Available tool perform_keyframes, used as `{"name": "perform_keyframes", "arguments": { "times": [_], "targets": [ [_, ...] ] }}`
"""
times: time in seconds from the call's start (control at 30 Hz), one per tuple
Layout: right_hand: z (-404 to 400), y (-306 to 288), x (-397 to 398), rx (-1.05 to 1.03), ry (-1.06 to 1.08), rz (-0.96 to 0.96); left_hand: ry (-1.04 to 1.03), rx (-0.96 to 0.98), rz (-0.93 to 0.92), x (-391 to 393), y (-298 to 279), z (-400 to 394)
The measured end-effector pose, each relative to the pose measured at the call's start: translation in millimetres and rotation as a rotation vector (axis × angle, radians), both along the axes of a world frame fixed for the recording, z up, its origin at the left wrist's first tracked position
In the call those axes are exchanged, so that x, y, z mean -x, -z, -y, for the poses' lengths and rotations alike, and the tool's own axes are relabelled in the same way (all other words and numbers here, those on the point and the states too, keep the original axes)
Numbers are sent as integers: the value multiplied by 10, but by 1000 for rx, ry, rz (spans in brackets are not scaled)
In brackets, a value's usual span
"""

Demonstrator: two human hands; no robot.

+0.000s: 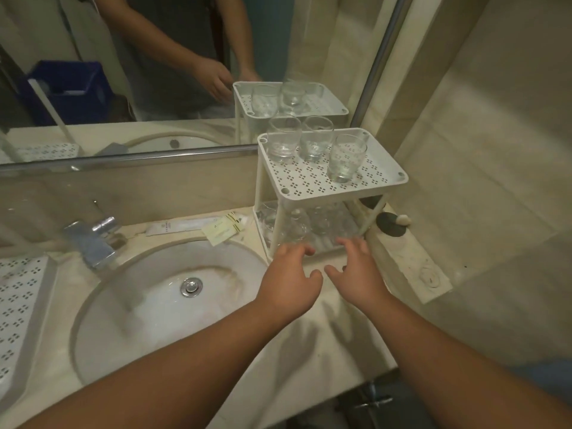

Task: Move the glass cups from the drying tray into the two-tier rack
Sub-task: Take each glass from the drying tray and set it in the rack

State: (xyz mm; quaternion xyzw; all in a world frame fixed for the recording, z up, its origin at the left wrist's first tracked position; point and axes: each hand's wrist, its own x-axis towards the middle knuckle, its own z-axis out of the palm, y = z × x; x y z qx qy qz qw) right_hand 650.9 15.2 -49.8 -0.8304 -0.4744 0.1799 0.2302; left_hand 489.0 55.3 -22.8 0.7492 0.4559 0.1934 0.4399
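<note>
A white two-tier rack stands on the counter right of the sink, against the mirror. Three clear glass cups stand upright on its top tier: one at back left, one at back middle, one further front right. Several more glasses show blurred on the lower tier. My left hand and my right hand hover side by side at the lower tier's front edge, fingers loosely curled, holding nothing. The white perforated drying tray lies at the far left, with no cup visible on it.
A round white sink with a chrome tap fills the counter's middle. Sachets and a flat packet lie behind it. Dark stones sit right of the rack. The mirror reflects the rack and a blue crate.
</note>
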Motion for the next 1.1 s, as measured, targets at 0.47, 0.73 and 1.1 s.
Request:
{"name": "perform_keyframes", "arguments": {
  "times": [0.47,0.73,1.1],
  "targets": [
    [-847,317,-1184,273,-138,127,-170,129,-174,-1071,374,-387],
    [-1228,531,-1407,500,-187,260,-201,171,-236,-1373,514,-499],
    [-1423,656,-1431,559,-169,255,-198,174,-232,-1384,672,-520]
  ]
}}
